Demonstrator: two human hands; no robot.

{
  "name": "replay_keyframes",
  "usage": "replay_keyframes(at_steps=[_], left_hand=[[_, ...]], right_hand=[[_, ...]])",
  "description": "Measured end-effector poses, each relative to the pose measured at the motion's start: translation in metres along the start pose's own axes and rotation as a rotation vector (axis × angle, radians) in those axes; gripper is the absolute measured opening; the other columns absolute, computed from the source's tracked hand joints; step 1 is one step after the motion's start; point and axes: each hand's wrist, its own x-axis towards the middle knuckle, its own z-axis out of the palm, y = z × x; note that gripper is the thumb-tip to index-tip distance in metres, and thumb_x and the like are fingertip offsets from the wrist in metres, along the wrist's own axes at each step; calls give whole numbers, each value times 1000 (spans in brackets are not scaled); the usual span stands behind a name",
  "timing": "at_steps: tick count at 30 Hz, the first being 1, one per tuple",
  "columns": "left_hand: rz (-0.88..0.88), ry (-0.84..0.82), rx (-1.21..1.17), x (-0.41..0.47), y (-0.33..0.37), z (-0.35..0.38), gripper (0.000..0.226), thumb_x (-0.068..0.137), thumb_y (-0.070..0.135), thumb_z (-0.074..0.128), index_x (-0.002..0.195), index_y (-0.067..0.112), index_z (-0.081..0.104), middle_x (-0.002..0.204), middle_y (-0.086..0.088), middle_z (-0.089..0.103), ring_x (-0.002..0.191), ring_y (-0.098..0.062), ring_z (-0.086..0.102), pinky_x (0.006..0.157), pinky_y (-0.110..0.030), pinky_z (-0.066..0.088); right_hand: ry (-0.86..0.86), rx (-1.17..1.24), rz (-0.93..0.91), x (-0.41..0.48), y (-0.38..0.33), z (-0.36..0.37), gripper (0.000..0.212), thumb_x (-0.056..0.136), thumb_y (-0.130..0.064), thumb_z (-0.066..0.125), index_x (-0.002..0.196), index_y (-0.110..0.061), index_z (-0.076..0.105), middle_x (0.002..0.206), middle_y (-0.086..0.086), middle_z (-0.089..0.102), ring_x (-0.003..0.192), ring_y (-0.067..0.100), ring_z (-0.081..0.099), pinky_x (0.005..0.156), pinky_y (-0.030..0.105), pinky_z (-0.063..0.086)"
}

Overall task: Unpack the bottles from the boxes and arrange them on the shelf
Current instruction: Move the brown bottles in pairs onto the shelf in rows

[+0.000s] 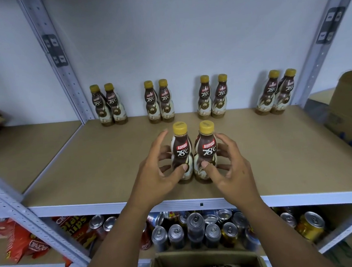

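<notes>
Two brown-and-cream Kopiko 78°C bottles with yellow caps stand side by side near the front of the tan shelf board (267, 157). My left hand (159, 172) curls round the left bottle (182, 154), thumb on its label, index finger lifted away. My right hand (230, 167) curls round the right bottle (207, 154) the same way. Along the back wall stand four pairs of the same bottles: far left (108, 105), centre left (159, 102), centre right (212, 96) and far right (276, 92). An open cardboard box (202, 264) with more bottles lies below my arms.
Grey metal uprights (60, 64) frame the shelf on both sides. A large cardboard box (350, 107) sits at the right end of the shelf. The lower shelf holds several drink cans (199, 228) and red snack bags (21, 240).
</notes>
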Motion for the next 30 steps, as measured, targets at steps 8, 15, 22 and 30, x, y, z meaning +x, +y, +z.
replay_keyframes(at_steps=[8, 15, 22, 30], left_hand=[[109, -9, 166, 17, 40, -38, 97, 78, 28, 88, 150, 59, 29, 139, 17, 53, 127, -2, 53, 97, -29, 50], [137, -138, 337, 15, 44, -28, 96, 80, 27, 85, 147, 64, 27, 145, 24, 44, 126, 5, 47, 101, -34, 51], [112, -149, 363, 16, 36, -19, 92, 87, 22, 79, 145, 66, 24, 134, 19, 53, 115, -3, 57, 94, -43, 56], [104, -134, 314, 14, 33, -14, 87, 90, 19, 76, 145, 62, 25, 127, 17, 59, 107, -2, 62, 85, -36, 60]], right_hand=[[47, -114, -161, 28, -35, -33, 85, 81, -33, 79, 151, -41, 32, 138, -13, 53, 119, 8, 58, 90, 39, 57], [-111, -272, -177, 23, -33, -28, 86, 79, -33, 80, 150, -45, 33, 138, -17, 47, 116, 7, 57, 90, 45, 57], [-135, -260, -152, 24, -23, -23, 87, 80, -29, 82, 148, -53, 31, 132, -17, 57, 96, 15, 67, 83, 41, 60], [-160, -225, -90, 27, -21, -22, 90, 81, -24, 84, 138, -68, 29, 118, -16, 63, 78, 23, 72, 77, 43, 61]])
